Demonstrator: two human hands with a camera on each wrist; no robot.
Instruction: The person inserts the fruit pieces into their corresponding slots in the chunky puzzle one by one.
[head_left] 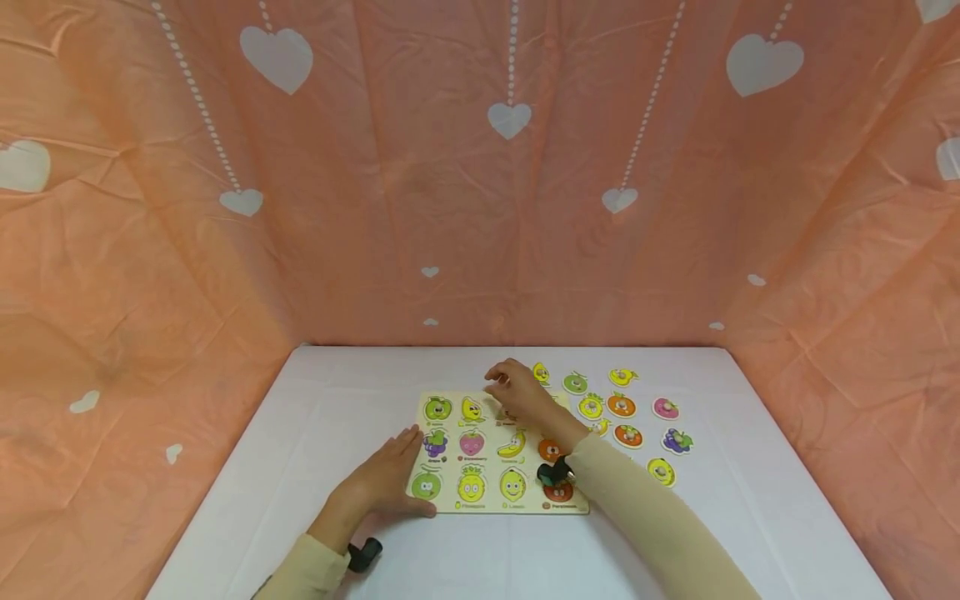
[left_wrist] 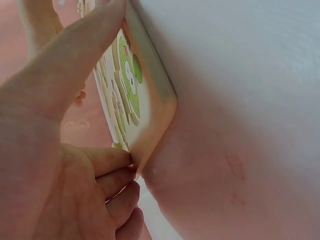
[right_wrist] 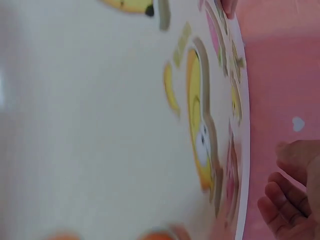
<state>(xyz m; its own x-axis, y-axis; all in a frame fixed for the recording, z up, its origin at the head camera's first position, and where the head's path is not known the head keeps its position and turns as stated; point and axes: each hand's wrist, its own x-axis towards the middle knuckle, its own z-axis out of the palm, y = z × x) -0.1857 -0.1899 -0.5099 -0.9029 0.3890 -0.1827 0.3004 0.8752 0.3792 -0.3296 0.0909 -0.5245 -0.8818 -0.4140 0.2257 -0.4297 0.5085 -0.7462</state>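
A fruit puzzle board [head_left: 491, 504] with rows of recessed fruit pictures lies on the white table. My left hand [head_left: 386, 475] holds its near left corner, thumb at the near edge and fingers along the left side. In the left wrist view, the thumb and fingertips of that left hand [left_wrist: 70, 125] touch the board [left_wrist: 155, 110]. Over the far edge of the board hovers my right hand [head_left: 521, 392], its fingers loosely bent. The right wrist view shows nothing in the right hand [right_wrist: 295, 190]; the banana recess [right_wrist: 195, 115] is nearby.
Loose fruit pieces with small knobs lie right of the board, among them a grape piece [head_left: 677, 441], a pink piece [head_left: 665, 408], a green piece [head_left: 575, 382] and a yellow round piece [head_left: 662, 472]. A peach cloth [head_left: 480, 233] with white hearts encloses the white table [head_left: 337, 392].
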